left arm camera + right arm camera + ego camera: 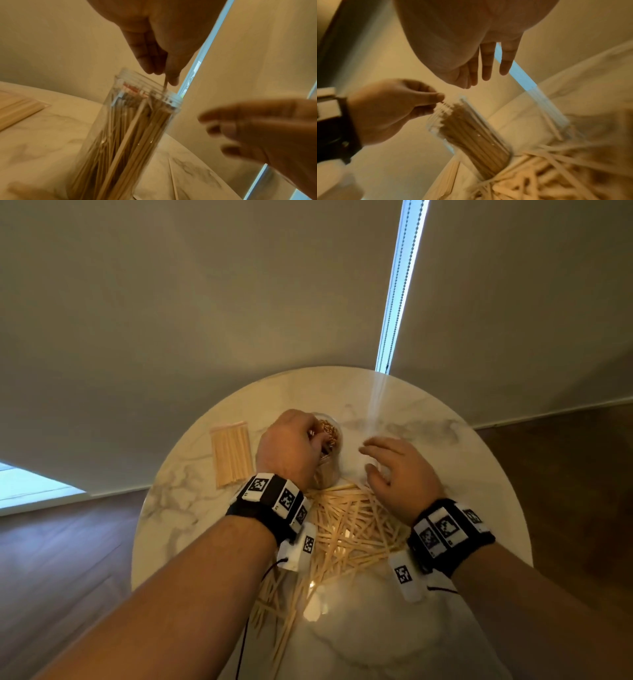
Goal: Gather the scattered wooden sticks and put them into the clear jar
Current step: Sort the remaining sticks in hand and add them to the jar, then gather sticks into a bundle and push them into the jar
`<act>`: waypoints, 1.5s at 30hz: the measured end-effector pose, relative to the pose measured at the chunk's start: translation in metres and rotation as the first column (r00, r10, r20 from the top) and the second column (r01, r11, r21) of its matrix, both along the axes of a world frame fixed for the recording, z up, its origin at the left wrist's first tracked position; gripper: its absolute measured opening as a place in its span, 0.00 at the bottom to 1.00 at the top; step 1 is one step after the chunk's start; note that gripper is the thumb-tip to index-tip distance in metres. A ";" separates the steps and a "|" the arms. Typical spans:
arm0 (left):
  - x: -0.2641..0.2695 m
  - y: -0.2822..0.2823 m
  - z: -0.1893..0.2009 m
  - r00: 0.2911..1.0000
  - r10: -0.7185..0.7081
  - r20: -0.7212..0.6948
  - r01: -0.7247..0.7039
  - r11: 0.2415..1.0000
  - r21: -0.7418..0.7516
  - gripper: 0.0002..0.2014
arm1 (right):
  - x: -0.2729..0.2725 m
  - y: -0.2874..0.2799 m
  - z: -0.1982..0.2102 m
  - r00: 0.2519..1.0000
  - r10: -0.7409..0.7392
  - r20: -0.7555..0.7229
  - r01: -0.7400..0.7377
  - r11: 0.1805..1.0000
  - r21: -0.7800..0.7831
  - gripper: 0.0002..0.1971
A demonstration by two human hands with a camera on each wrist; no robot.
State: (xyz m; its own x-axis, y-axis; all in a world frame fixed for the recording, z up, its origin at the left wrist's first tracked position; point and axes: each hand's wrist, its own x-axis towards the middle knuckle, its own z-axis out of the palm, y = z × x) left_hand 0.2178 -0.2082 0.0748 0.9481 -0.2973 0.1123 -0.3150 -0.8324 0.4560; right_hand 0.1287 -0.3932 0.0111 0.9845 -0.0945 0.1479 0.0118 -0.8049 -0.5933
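The left hand [159, 44] pinched one stick [165, 84] at the clear jar [130, 135] mouth; the right hand [399, 475] hovered beside, fingers relaxed and spread. Risk: the packed, unsupported jar could tip under pressure, spilling onto the scattered sticks [349, 529]

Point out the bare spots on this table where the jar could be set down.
Bare marble lies along the far rim of the table, beyond the jar and right hand, and at the left edge below the neat stick bundle. The near middle is crowded with scattered sticks.
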 end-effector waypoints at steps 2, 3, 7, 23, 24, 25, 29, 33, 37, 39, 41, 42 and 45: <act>-0.002 0.003 -0.002 1.000 -0.014 0.010 0.014 0.999 0.029 0.09 | -0.020 -0.023 -0.021 0.979 -0.141 -0.149 0.140 0.990 -0.016 0.20; -0.003 0.002 -0.002 1.000 -0.027 -0.011 0.028 0.997 0.075 0.09 | -0.029 -0.035 -0.031 0.944 -0.204 -0.261 0.195 0.979 -0.060 0.23; 0.002 -0.013 0.001 0.999 -0.045 0.003 0.038 0.894 0.446 0.13 | -0.054 -0.067 -0.055 0.755 -0.278 -0.594 0.173 0.958 -0.229 0.47; -0.018 -0.018 0.005 0.978 -0.019 -0.208 0.124 0.856 0.502 0.21 | -0.009 -0.024 -0.064 0.862 0.084 -0.500 -0.151 0.984 -0.094 0.29; -0.022 -0.013 0.004 0.979 -0.040 -0.201 0.126 0.891 0.436 0.19 | 0.002 -0.028 -0.062 0.876 0.050 -0.479 -0.133 0.981 -0.139 0.30; -0.027 -0.008 0.002 0.984 -0.061 -0.169 0.120 0.923 0.366 0.17 | 0.012 -0.031 -0.060 0.875 0.035 -0.483 -0.136 0.975 -0.175 0.32; -0.069 0.031 -0.009 1.000 0.023 -0.006 -0.022 0.988 0.152 0.24 | 0.025 -0.035 -0.071 0.818 0.125 -0.561 -0.302 0.924 -0.235 0.29; -0.144 0.090 -0.044 0.944 0.280 -0.173 -0.231 0.938 0.260 0.33 | -0.001 -0.026 -0.078 0.844 0.132 -0.519 -0.292 0.926 -0.240 0.21; -0.201 0.137 -0.076 0.689 0.498 -0.527 -0.223 0.837 0.500 0.60 | -0.025 -0.007 -0.080 0.851 0.175 -0.495 -0.302 0.934 -0.190 0.23; -0.209 0.146 -0.087 0.644 0.519 -0.562 -0.215 0.827 0.519 0.68 | -0.032 0.002 -0.076 0.838 0.224 -0.497 -0.312 0.945 -0.100 0.22; -0.208 0.150 -0.098 0.649 0.519 -0.557 -0.205 0.824 0.529 0.71 | -0.041 0.004 -0.067 0.837 0.247 -0.488 -0.298 0.954 -0.028 0.25; -0.206 0.149 -0.101 0.664 0.509 -0.547 -0.195 0.825 0.531 0.69 | -0.046 0.000 -0.063 0.854 0.223 -0.470 -0.259 0.966 -0.011 0.27; -0.197 0.142 -0.108 0.720 0.453 -0.526 -0.158 0.845 0.511 0.61 | -0.068 -0.018 -0.053 0.810 0.080 -0.581 -0.149 0.986 -0.071 0.41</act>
